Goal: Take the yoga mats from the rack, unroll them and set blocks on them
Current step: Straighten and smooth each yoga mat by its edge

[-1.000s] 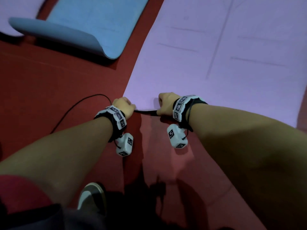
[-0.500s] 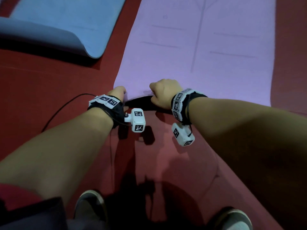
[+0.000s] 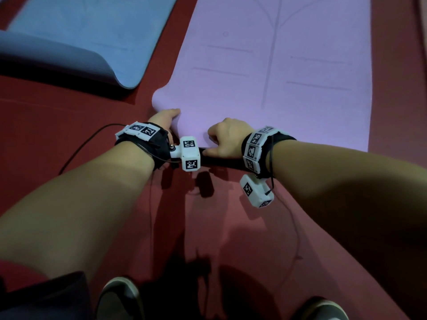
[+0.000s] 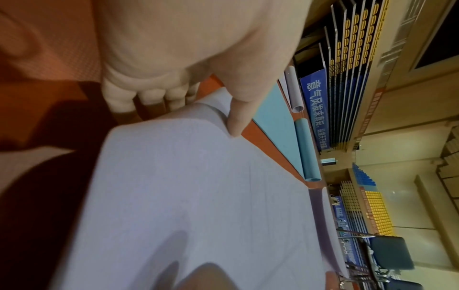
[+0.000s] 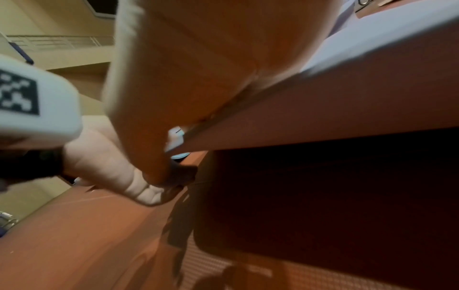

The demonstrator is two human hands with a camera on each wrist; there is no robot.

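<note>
Nearest the camera, two shoes [image 3: 120, 296] stand on the red floor [image 3: 57, 125], with both bare forearms reaching forward above them. Each wrist wears a black strap with white marker blocks, and a thin black cable [image 3: 78, 148] trails over the floor to the left of the left wrist. Just past the straps, both hands hold the near edge of the purple mat [image 3: 288, 93], which is lifted off the floor there so that a dark shadow lies beneath it. The left hand [image 3: 165, 122] pinches the mat's near left corner: in the left wrist view its thumb [image 4: 238, 117] presses on the top face while the four fingers [image 4: 149, 96] curl underneath, clamped on the edge. The corner just beyond that thumb bulges up in a soft hump. The right hand [image 3: 227, 138] grips the same edge a little to the right, its fingers curled into a fist around it; in the right wrist view the thumb lies along the edge of the mat [image 5: 323, 102], and the other fingertips are hidden. Beyond the fingers the purple mat runs away flat over the floor, marked with faint lines. To the left of the left hand and farther off lies a blue mat [image 3: 92, 38], its near end curling up off the floor. Far past it, the left wrist view shows a rolled blue mat [image 4: 308, 151] and a rolled grey mat [image 4: 294, 90] lying on the floor.
</note>
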